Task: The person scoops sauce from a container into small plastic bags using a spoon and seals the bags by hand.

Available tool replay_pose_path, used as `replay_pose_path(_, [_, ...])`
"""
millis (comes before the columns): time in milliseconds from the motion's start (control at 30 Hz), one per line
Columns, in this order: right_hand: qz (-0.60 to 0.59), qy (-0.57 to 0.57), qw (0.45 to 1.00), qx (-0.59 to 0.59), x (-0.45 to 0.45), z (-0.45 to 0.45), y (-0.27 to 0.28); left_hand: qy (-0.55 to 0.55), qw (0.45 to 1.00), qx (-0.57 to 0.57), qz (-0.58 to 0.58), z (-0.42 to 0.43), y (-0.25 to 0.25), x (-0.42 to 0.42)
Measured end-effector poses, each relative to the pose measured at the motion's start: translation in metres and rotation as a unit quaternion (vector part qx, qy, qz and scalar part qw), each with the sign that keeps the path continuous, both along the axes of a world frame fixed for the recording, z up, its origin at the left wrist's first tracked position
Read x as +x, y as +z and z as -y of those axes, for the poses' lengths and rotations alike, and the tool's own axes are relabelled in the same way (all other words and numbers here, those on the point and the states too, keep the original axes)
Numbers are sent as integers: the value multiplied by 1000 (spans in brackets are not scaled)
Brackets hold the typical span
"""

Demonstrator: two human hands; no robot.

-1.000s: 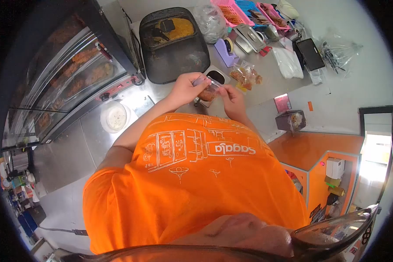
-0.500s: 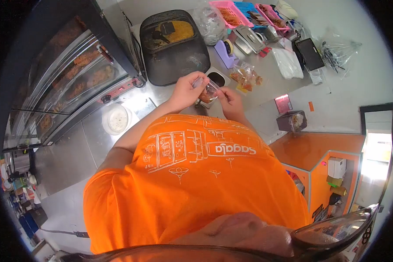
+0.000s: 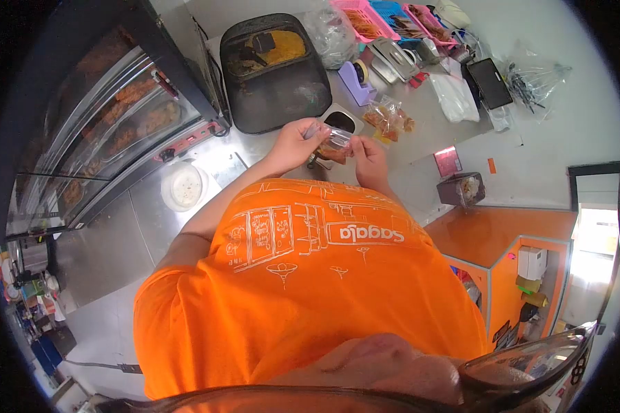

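Note:
A small clear plastic bag (image 3: 338,142) with reddish-brown contents hangs between my two hands, in front of my chest. My left hand (image 3: 295,146) pinches one upper corner of it. My right hand (image 3: 370,157) pinches the opposite side, so the top edge is stretched across. Just beyond the bag is a white-rimmed container (image 3: 339,122) with dark contents, partly covered by the bag and my fingers. To the right of it lie several small filled plastic bags (image 3: 390,118). A purple tape dispenser (image 3: 357,81) stands behind them.
A black electric pan (image 3: 275,76) with yellowish oil stands at the back. Left are a heated display case (image 3: 134,110) of fried food and a round white tub (image 3: 184,186). Pink and blue baskets (image 3: 386,20), a stack of plastic bags (image 3: 455,96) and a phone-like black device (image 3: 490,84) lie right.
The bag's top edge is now pulled straighter and flatter between my hands. My right hand has shifted slightly to the right, and the bag's filled part hangs more plainly below.

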State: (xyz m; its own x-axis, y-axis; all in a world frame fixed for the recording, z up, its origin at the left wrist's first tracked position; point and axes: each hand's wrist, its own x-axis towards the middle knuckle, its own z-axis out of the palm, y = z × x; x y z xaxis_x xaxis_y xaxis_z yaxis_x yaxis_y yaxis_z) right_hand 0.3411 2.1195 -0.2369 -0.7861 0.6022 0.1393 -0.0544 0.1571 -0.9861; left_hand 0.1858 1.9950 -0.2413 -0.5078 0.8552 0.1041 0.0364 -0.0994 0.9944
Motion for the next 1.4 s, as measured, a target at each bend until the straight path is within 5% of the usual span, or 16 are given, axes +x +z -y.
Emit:
replay_pose_path(133, [-14,43,999,-28,-2,4,-1,37,998,-31,42,7,28,5])
replay_pose_path(233, [4,63,992,105,-1,4,7,38,999,-6,37,6,19,2])
replay_pose_path(333, [5,59,992,116,-1,7,11,37,998,-22,50,7,22,-1])
replay_pose_path(633, [-15,-3,1000,-22,1,4,-1,-21,996,-41,82,11,26,2])
replay_pose_path(933, [-50,-79,995,-30,-3,8,-2,-66,996,-32,49,9,14,13])
replay_pose_path(1133, [-34,3,996,-81,2,11,-6,-23,991,-14,133,8,15,12])
replay_pose_path(1400, [-25,35,998,-50,7,7,-12,-41,996,-18,73,12,8,11])
